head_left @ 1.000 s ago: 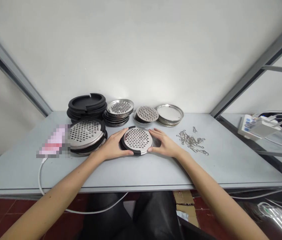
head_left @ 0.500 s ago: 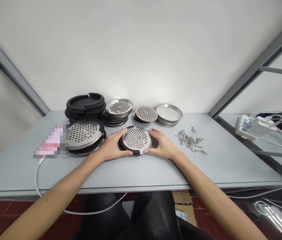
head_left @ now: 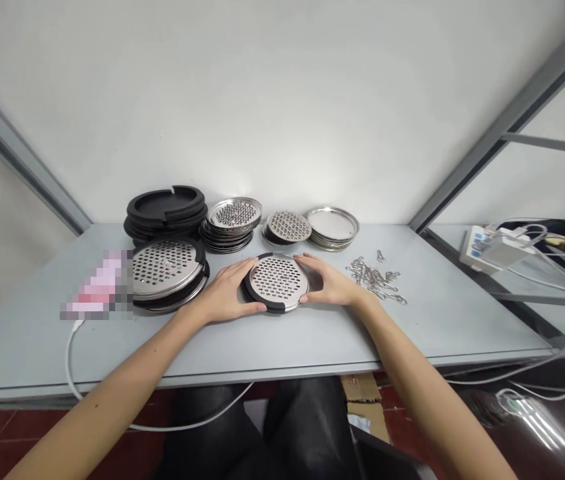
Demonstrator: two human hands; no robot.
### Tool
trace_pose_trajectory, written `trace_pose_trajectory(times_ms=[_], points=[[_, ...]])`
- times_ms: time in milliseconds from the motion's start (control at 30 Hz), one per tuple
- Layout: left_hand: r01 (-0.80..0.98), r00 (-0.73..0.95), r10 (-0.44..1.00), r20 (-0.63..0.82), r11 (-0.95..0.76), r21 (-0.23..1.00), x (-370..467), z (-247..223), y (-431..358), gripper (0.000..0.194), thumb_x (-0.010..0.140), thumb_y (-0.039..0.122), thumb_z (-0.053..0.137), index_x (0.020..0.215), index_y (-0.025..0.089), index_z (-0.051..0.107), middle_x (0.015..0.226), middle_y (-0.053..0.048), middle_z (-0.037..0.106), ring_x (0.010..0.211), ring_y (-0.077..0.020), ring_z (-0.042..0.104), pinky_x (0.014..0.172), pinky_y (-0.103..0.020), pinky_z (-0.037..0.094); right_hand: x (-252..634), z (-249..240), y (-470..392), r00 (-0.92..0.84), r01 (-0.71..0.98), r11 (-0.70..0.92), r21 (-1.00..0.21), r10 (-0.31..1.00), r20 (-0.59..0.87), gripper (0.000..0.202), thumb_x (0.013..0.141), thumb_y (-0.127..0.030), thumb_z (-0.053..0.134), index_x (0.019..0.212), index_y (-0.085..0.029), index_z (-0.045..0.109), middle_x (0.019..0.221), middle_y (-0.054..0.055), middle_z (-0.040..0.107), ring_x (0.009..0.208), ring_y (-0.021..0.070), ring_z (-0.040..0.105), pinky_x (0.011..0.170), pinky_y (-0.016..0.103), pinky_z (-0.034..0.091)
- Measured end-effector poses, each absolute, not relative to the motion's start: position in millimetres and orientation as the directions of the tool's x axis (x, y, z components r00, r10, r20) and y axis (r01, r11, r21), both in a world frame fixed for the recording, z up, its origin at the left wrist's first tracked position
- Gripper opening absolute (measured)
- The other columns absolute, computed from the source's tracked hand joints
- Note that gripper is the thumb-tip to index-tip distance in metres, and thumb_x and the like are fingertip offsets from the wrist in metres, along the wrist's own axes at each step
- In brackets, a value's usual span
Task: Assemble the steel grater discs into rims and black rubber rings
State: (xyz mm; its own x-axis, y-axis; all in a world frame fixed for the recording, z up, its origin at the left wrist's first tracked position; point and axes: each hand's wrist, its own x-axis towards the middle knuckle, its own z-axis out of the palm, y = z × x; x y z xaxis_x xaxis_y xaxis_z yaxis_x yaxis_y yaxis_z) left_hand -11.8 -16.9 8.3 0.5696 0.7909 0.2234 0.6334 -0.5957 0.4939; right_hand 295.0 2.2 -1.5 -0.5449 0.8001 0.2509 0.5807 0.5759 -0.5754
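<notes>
Your left forearm (head_left: 127, 383) and right forearm (head_left: 427, 380) slant in from the bottom corners of the frame, low over the front of the desk (head_left: 242, 357). At centre, the grater disc (head_left: 279, 280) lies flat directly between your hands, touching both; being round, it has no long axis, and neither hand is clearly nearer. Your left hand (head_left: 225, 293) curves its grip around the left side, thumb along the black rim (head_left: 275, 308) at the near edge, fingers at the far edge. Your right hand (head_left: 332, 283) closes on the opposite side with thumb and fingertips, leaving a gap under the palm. Right of centre, loose metal clips (head_left: 373, 277) lie near that hand; beyond, the stacked shallow lids (head_left: 333, 227) stand against the wall (head_left: 282, 100)
</notes>
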Motion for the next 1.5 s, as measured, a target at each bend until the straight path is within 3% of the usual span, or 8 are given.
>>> trace_pose_trajectory(times_ms=[300,467,800,1067,1167,1367,1500], points=[[0.629,0.599,0.775,0.200,-0.610,0.481,-14.8,10.9,-16.6,0.106,0.070,0.060,0.074,0.153,0.018,0.023,0.155,-0.013,0.035,0.141,-0.0327,0.035,0.118,-0.048,0.030,289.6,0.0,-2.7,-0.532,0.562,0.540,-0.627,0.816,0.225,0.111,0.053,-0.060,0.085,0.144,-0.012,0.044,0.150,0.021,0.041,0.139,0.0398,0.037,0.117,0.056,0.028],[0.638,0.602,0.776,0.188,-0.608,0.472,-15.8,9.0,-16.9,0.104,0.072,0.061,0.072,0.153,0.018,0.023,0.156,-0.012,0.034,0.142,-0.0325,0.033,0.118,-0.047,0.029,288.7,-0.7,-3.1,-0.556,0.526,0.545,-0.653,0.801,0.221,0.109,0.057,-0.058,0.084,0.147,-0.015,0.040,0.152,0.019,0.039,0.139,0.0377,0.038,0.116,0.056,0.028],[0.627,0.627,0.755,0.191,-0.635,0.451,-16.1,11.8,-16.8,0.098,0.073,0.061,0.071,0.152,0.021,0.028,0.155,-0.012,0.034,0.143,-0.0330,0.032,0.118,-0.050,0.027,286.5,-0.1,-1.2,-0.540,0.530,0.545,-0.650,0.808,0.237,0.109,0.052,-0.059,0.086,0.144,-0.016,0.046,0.148,0.018,0.045,0.140,0.0402,0.036,0.116,0.057,0.027],[0.672,0.602,0.789,0.122,-0.583,0.456,-19.0,7.2,-16.5,0.092,0.076,0.065,0.066,0.151,0.026,0.031,0.160,-0.012,0.024,0.147,-0.0348,0.021,0.118,-0.053,0.025,286.6,-2.1,-2.1,-0.550,0.544,0.590,-0.596,0.788,0.277,0.105,0.056,-0.058,0.084,0.144,-0.017,0.044,0.146,0.018,0.048,0.138,0.0419,0.039,0.113,0.058,0.033],[0.653,0.590,0.791,0.162,-0.586,0.481,-16.0,8.4,-19.2,0.084,0.080,0.061,0.064,0.150,0.025,0.035,0.160,-0.013,0.023,0.146,-0.0345,0.024,0.118,-0.052,0.027,289.2,-3.3,-0.7,-0.520,0.604,0.560,-0.567,0.816,0.253,0.105,0.057,-0.061,0.082,0.144,-0.017,0.044,0.146,0.019,0.048,0.138,0.0429,0.037,0.112,0.061,0.033],[0.642,0.605,0.780,0.164,-0.598,0.480,-13.1,11.0,-21.8,0.091,0.071,0.062,0.073,0.147,0.025,0.041,0.160,-0.013,0.021,0.144,-0.0374,0.028,0.116,-0.052,0.030,289.3,-3.8,-0.7,-0.500,0.605,0.555,-0.570,0.823,0.270,0.102,0.058,-0.061,0.081,0.142,-0.018,0.046,0.144,0.018,0.051,0.134,0.0406,0.045,0.111,0.058,0.035],[0.645,0.597,0.782,0.178,-0.601,0.472,-13.1,10.4,-20.9,0.084,0.078,0.063,0.066,0.147,0.024,0.040,0.160,-0.013,0.022,0.144,-0.0351,0.029,0.116,-0.051,0.031,288.0,1.6,-3.5,-0.514,0.572,0.570,-0.589,0.809,0.284,0.091,0.065,-0.059,0.078,0.141,-0.018,0.049,0.142,0.017,0.053,0.129,0.0388,0.051,0.110,0.056,0.039]])
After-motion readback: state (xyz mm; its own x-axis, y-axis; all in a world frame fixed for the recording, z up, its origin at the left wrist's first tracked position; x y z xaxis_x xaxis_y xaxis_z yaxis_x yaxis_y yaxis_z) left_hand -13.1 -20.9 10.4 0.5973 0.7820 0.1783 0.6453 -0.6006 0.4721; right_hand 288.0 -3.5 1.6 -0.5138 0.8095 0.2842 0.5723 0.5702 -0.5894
